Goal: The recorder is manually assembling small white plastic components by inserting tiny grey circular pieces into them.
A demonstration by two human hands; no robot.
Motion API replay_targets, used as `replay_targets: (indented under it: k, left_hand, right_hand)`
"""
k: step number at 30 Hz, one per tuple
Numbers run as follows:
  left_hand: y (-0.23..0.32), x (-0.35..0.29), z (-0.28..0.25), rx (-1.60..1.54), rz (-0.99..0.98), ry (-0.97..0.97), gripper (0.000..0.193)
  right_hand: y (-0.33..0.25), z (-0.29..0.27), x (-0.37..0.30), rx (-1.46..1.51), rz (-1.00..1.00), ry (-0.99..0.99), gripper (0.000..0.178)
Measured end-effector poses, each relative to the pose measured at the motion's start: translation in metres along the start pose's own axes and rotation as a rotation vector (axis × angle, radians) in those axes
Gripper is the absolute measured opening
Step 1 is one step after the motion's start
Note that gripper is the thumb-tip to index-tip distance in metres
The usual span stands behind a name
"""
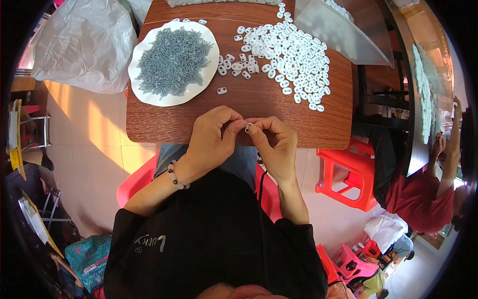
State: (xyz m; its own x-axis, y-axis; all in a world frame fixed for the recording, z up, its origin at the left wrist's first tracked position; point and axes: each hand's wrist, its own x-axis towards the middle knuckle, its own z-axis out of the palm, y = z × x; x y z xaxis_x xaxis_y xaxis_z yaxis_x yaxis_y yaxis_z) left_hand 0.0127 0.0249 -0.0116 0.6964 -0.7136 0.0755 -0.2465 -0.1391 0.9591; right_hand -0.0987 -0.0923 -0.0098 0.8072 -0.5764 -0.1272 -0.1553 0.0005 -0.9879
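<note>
while both hands meet just over the near edge of the wooden table (164,124), a small white piece (247,128) sits between their fingertips. the left hand (214,137) is closed in a pinch on it, thumb against forefinger, with the other fingers curled in. the right hand (276,147) pinches it too, thumb laid against the piece and fingers bent; whether a thin rod is in it is too small to tell. a beaded bracelet (173,174) circles the left wrist.

beyond the left hand, toward the left of the table, stands a white plate (196,94) with a wavy rim, heaped with short grey-blue rods (174,60). a single white piece (222,91) lies alone near the plate, between it and the hands. farther right, a broad pile of white oval pieces (294,55), each with two holes, spreads over the tabletop, with a looser cluster (239,65) at its left side, close to the plate.

a pale plastic bag (82,45) is left of the table. to the right stand a red stool (348,172) and, past it, another person in a dark red top (420,204).
</note>
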Motion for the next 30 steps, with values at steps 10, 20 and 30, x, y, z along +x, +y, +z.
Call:
replay_targets:
  k: [10, 20, 30]
  left_hand:
    - [-0.002, -0.002, 0.003, -0.108, -0.082, 0.012, 0.018]
    - [-0.003, 0.001, 0.002, -0.222, -0.201, -0.043, 0.022]
    - [-0.008, 0.038, 0.014, -0.194, 0.018, -0.057, 0.019]
  right_hand:
    - [-0.003, 0.000, 0.000, 0.118, 0.045, -0.023, 0.005]
    - [-0.005, -0.009, 0.003, 0.259, 0.034, 0.033, 0.006]
    - [-0.003, -0.028, 0.010, 0.470, -0.004, 0.152, 0.008]
